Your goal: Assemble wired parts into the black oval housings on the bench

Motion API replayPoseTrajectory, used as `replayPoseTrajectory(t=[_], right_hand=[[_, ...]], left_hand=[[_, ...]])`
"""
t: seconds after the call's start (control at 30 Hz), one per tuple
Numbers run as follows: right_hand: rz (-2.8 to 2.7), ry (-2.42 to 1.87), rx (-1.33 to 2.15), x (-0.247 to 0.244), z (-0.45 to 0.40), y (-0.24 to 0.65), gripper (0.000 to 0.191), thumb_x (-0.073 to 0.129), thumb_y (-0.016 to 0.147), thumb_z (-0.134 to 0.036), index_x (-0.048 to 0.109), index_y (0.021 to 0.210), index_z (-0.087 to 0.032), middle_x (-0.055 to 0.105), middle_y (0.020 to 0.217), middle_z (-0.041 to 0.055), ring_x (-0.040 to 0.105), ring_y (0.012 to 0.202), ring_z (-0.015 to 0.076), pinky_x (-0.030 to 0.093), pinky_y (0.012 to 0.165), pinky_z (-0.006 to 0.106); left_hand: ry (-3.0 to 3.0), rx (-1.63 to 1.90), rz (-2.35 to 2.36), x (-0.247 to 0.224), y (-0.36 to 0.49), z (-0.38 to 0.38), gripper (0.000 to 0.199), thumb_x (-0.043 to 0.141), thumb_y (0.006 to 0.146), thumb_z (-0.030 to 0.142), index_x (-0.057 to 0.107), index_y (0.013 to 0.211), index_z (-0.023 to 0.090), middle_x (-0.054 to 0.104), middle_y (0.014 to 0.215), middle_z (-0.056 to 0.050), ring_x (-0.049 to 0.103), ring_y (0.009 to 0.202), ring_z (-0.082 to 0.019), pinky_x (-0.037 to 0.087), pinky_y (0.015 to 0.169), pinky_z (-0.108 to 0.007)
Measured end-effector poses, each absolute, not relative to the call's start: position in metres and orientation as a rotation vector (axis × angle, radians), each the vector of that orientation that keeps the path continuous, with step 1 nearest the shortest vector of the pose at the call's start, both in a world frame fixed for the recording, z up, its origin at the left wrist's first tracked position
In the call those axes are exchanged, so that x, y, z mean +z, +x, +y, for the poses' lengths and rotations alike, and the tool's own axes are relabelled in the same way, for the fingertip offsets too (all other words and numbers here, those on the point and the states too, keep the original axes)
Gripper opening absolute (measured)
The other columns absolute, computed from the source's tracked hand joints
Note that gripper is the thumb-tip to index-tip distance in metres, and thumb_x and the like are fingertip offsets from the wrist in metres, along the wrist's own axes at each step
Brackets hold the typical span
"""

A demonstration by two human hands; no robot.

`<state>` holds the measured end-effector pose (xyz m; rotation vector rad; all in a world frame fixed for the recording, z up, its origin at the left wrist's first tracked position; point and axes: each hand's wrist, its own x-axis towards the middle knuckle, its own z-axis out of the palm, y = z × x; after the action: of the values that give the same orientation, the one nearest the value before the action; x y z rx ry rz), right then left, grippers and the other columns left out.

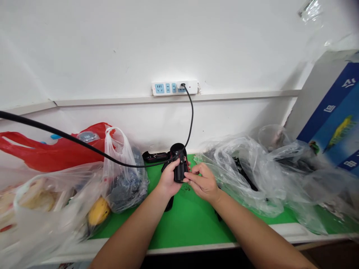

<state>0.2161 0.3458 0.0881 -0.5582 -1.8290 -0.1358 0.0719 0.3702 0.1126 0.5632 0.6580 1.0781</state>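
In the head view my left hand (169, 178) is wrapped round a black device housing (179, 172). Its open face shows dark compartments like a battery bay, with thin red wire and small metal bits along the right side. My right hand (203, 183) pinches at the lower right edge of this housing. What lies between those fingertips is too small to make out. Behind my left hand, a second black shell (155, 156) rests on the green table mat (190, 220). Another dark piece (169, 204) lies partly hidden by my left wrist.
A black cable (191, 112) runs from the wall power strip (174, 87) across the space above the housing and off left. White (119, 175) and red (70, 147) plastic bags crowd the left. Clear plastic bags (252, 175) and a large blue-white box (331, 112) stand right.
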Motion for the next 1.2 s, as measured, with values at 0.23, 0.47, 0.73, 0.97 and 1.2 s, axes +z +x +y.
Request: replayPoseTrajectory(t=[0.23,0.47,0.73,0.97,1.2], right_hand=[[-1.639,-0.632,-0.056,0.092,0.348,0.222,0.027,0.062,0.079,-0.012,0.067,0.104,-0.022,0.051,0.081,0.0038,0.049,0.075,0.0093,0.044,0.065,0.024],[-1.392,-0.747,0.138,0.093,0.350,0.223,0.020,0.058,0.083,-0.016,0.068,0.100,-0.019,0.054,0.086,0.0038,0.053,0.074,0.0077,0.046,0.064,0.023],[-1.298,-0.779,0.244,0.092,0.354,0.224,0.016,0.058,0.085,-0.023,0.068,0.096,-0.018,0.056,0.086,0.0045,0.054,0.074,0.0085,0.046,0.062,0.023],[-1.633,-0.675,0.060,0.096,0.343,0.223,0.016,0.060,0.083,-0.020,0.068,0.097,-0.020,0.058,0.086,0.0050,0.055,0.078,0.0105,0.048,0.068,0.027],[-2.018,-0.423,-0.222,0.089,0.337,0.212,0.019,0.060,0.081,-0.014,0.065,0.099,-0.019,0.062,0.087,0.0054,0.054,0.081,0.0115,0.048,0.074,0.030]], left_hand=[[0.691,1.185,0.651,0.106,0.073,0.371,0.027,0.064,0.077,0.028,0.062,0.098,0.012,0.065,0.083,-0.007,0.062,0.069,-0.015,0.050,0.058,-0.026],[0.716,1.182,0.660,0.106,0.070,0.371,0.029,0.061,0.078,0.030,0.060,0.100,0.011,0.066,0.087,-0.010,0.062,0.069,-0.018,0.051,0.059,-0.031],[0.758,1.161,0.693,0.108,0.070,0.369,0.028,0.066,0.072,0.028,0.059,0.094,0.012,0.067,0.081,-0.008,0.062,0.062,-0.017,0.050,0.057,-0.030],[0.759,1.219,0.716,0.109,0.074,0.366,0.032,0.071,0.069,0.032,0.059,0.093,0.014,0.066,0.078,-0.005,0.063,0.063,-0.016,0.049,0.056,-0.027],[0.639,1.145,0.715,0.109,0.077,0.365,0.029,0.072,0.070,0.033,0.060,0.086,0.012,0.066,0.076,-0.006,0.063,0.064,-0.015,0.050,0.057,-0.025]])
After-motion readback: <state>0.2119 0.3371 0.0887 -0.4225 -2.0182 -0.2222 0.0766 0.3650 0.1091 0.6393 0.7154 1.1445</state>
